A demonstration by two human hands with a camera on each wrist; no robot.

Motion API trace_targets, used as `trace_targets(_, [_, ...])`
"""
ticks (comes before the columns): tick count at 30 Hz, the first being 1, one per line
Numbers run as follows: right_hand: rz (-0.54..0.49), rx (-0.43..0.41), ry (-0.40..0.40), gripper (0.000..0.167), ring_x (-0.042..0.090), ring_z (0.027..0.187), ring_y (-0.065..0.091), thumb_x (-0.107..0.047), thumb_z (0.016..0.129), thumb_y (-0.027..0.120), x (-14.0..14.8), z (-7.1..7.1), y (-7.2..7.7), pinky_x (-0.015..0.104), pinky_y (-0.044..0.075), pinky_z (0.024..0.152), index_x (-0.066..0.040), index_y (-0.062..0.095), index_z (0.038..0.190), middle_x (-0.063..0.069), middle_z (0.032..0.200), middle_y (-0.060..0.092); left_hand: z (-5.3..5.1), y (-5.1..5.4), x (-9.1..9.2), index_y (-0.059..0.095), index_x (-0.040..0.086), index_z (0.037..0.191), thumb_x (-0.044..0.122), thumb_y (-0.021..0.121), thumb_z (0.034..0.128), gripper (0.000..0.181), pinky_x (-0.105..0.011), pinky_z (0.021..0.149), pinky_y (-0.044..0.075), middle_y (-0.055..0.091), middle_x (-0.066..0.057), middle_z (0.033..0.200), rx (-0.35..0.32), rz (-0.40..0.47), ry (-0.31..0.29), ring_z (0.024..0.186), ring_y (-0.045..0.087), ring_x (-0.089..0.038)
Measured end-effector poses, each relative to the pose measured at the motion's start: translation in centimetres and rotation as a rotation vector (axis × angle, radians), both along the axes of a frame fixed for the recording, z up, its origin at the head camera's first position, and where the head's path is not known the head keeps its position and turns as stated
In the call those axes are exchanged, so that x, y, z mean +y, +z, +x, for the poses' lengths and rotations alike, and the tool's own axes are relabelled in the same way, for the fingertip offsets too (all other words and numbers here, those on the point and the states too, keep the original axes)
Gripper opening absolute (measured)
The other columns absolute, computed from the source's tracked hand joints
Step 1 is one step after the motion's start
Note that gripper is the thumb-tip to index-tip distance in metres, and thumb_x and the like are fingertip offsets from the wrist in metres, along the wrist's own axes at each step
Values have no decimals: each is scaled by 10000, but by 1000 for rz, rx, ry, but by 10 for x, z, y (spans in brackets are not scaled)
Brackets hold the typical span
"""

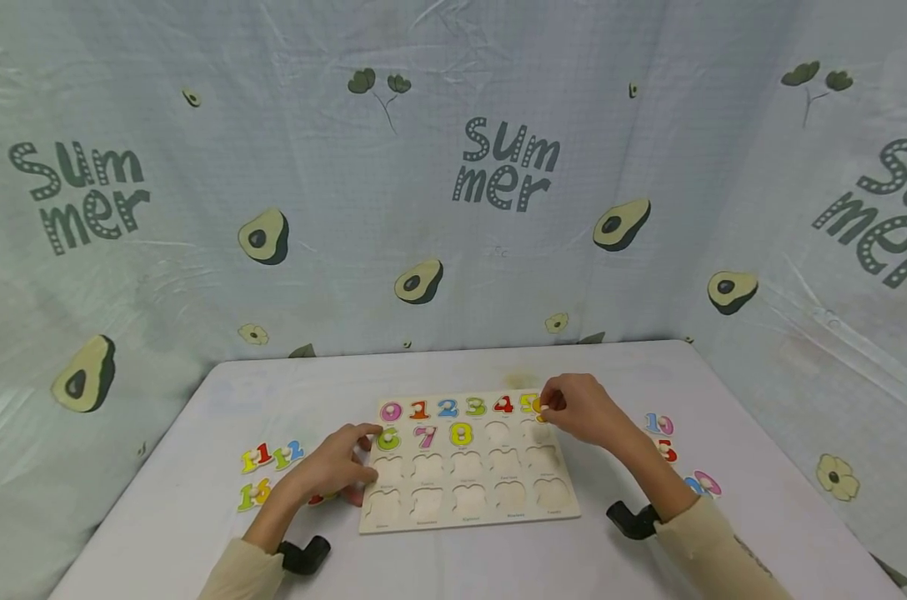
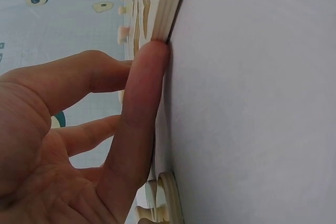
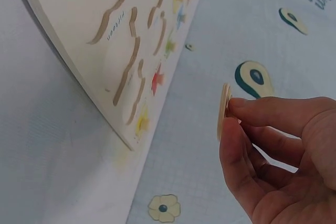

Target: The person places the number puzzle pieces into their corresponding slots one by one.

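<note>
A pale wooden number puzzle board (image 1: 468, 525) lies on the table. Number pieces 0 to 8 sit along its upper two rows, among them the green 6 (image 1: 388, 439) and the yellow 8 (image 1: 461, 434). My left hand (image 1: 337, 462) rests at the board's left edge; its thumb (image 2: 147, 72) touches the side and a fingertip lies by the 6. Over the board's upper right corner, my right hand (image 1: 581, 408) pinches an orange-yellow number piece (image 1: 541, 408). That piece appears edge-on in the right wrist view, so its number cannot be read there.
Left of the board lie an 11 piece (image 1: 257, 457), a 12 piece (image 1: 288, 453), a 16 piece (image 1: 254, 494) and one half hidden by the left hand. On the right are a 10 piece (image 1: 659, 424) and two partly covered pieces. A printed curtain (image 1: 453, 317) hangs behind.
</note>
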State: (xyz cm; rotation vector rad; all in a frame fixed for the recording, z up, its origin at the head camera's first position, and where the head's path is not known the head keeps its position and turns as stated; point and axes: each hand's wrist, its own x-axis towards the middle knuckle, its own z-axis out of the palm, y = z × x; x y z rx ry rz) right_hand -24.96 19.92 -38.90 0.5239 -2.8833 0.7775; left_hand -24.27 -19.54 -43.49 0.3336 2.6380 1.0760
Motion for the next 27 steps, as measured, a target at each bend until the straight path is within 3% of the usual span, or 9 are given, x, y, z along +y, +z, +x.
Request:
trace_targets(12, [2,-3,47,76,95,708,554,-44,862,776,-8,-5,-3,237,478,632,-74,706,863,-1,797,671,0,-2,-1,539,51,1455,67,822,824,692,-308,689,477,588,-138,1229,-2,-3,15,881,534,-204])
trace_targets(17, [4,-20,40,71,107,711,554,-50,857,777,-12,-10,-6,237,485,640,-69,710,869,0,793,667,1,-2,0,509,38,1477,38,805,840,702,-325,573,542,559,-161,1251,-53,66,22,761,572,-208])
trace_targets(22, [-1,-53,43,81,106,700,550,-70,859,792,-18,-16,-12,242,484,639,-82,712,856,-9,772,654,2,-3,1,493,33,1487,24,796,848,707,-346,540,565,543,-174,1262,-79,104,22,657,597,-212])
trace_targets(27, [-10,-82,67,95,99,682,551,-78,849,804,-28,-22,-17,248,480,631,-86,710,837,-13,754,651,1,-2,1,510,46,1477,35,805,842,700,-325,575,552,557,-164,1268,-62,73,26,759,583,-205])
